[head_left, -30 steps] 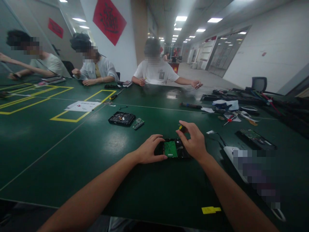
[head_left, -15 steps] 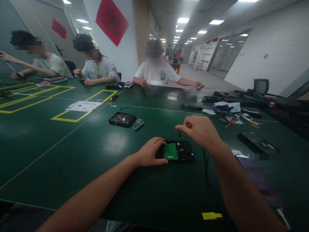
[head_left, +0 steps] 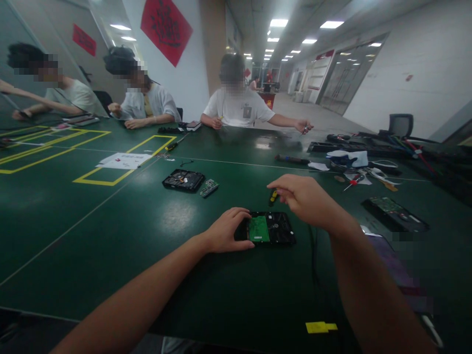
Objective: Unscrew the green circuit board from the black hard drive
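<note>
A black hard drive (head_left: 282, 228) with a green circuit board (head_left: 258, 229) lies flat on the dark green table. My left hand (head_left: 228, 231) is closed around its left end, thumb on the near edge and fingers on the far edge. Above the drive's far right side, my right hand (head_left: 304, 199) grips a yellow-and-black screwdriver (head_left: 273, 197). The screwdriver points downward, and its tip is too small to make out. Farther left lie another hard drive (head_left: 183, 180) and a loose green circuit board (head_left: 209, 188) beside it.
To the right are a third drive-like device (head_left: 395, 214), a phone-like purple object (head_left: 393, 260) and a red screwdriver (head_left: 353, 183) among cables. A dark cable (head_left: 313, 255) runs under my right forearm. Across the table sits a person (head_left: 236, 105); two more people sit farther left.
My right hand has shifted its fingers on the screwdriver, with the index finger now stretched out. My left hand stays on the hard drive. The whole view has shifted slightly.
</note>
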Demonstrator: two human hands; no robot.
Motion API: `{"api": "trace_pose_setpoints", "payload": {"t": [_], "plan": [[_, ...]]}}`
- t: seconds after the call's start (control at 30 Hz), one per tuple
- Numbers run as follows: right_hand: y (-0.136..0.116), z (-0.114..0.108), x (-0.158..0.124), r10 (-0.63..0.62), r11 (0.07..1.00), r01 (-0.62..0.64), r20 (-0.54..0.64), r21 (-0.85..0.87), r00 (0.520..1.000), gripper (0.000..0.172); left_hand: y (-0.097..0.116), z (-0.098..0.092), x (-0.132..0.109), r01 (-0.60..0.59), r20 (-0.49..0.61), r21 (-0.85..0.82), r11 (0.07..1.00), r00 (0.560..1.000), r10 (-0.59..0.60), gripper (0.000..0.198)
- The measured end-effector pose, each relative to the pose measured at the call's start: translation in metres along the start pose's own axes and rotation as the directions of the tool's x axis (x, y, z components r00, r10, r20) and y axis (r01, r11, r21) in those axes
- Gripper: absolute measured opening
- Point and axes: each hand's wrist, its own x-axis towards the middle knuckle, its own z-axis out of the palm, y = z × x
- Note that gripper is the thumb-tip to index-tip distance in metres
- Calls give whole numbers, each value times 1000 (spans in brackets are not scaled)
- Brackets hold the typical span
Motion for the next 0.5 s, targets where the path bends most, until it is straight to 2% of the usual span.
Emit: {"api": "trace_pose_setpoints", "payload": {"t": [0.1,0.13,0.23,0.33,0.43,0.5], "plan": [[-9,0,3,63,997,-62,19,-42,998,14,-1,1,0,1,10,4,1000,1000,-1,77],[-12,1,4,92,994,-90,39,-69,995,17,0,1,-1,4,14,7,1000,1000,-4,79],[-17,2,6,198,968,-191,23,-164,980,38,0,1,-1,19,24,10,1000,1000,-19,79],[-18,2,6,252,940,-247,-11,-236,968,42,1,1,-1,17,19,3,1000,1000,-18,76],[-17,2,7,230,948,-222,8,-229,973,30,3,0,0,5,15,-6,1000,1000,-5,75],[-16,1,7,165,976,-156,48,-151,985,18,4,0,0,-1,11,-15,1000,1000,1,75]]}}
